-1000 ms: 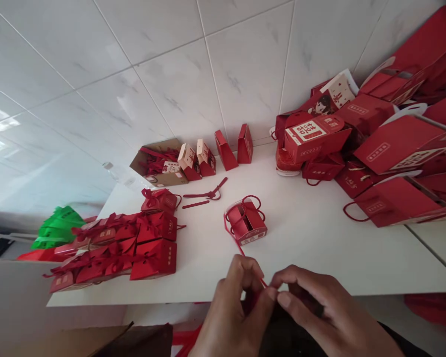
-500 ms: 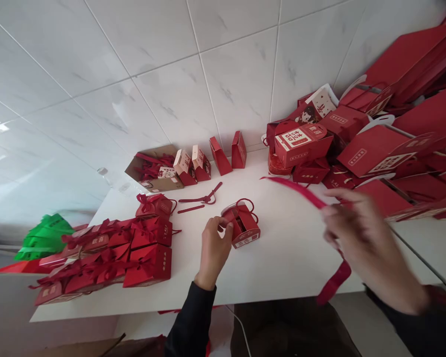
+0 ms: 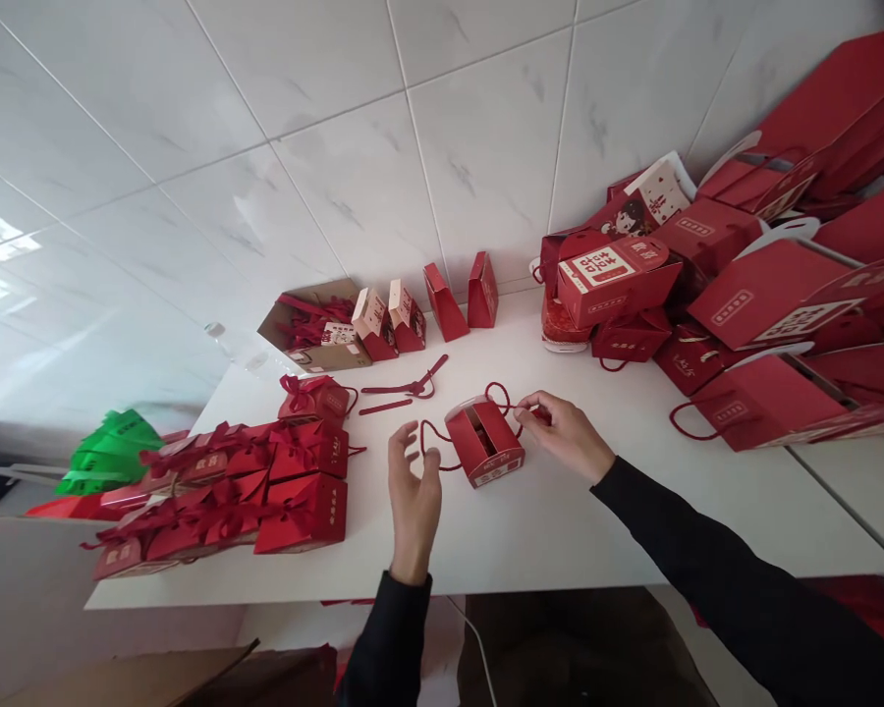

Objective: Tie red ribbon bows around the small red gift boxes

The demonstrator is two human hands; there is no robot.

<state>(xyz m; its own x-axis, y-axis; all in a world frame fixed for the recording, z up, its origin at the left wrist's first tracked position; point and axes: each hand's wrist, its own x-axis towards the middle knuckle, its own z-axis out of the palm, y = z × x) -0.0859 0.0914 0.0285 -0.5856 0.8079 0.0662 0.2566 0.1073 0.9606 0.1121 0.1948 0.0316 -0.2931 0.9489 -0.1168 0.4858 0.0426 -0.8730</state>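
A small red gift box (image 3: 484, 442) with a slotted top stands on the white table. Its dark red cord handles spread to either side. My left hand (image 3: 416, 501) is beside the left cord loop (image 3: 431, 437), fingers parted and curved, holding nothing. On the box's other side, my right hand (image 3: 567, 434) pinches by the right cord loop (image 3: 499, 389). A bit of red ribbon (image 3: 540, 415) shows among its fingers; the hand and sleeve hide the rest. Cut ribbon pieces (image 3: 402, 390) lie behind the box.
Several ribbon-tied red boxes (image 3: 302, 511) stand in rows at left, near a green bag (image 3: 110, 452). A cardboard box of ribbons (image 3: 316, 329) and small triangular boxes (image 3: 446, 302) line the wall. Larger red boxes (image 3: 623, 280) are piled at right.
My right hand has come left from the table's right side to the box. My left hand has let go of the box, and one cord handle now lies out to the left.
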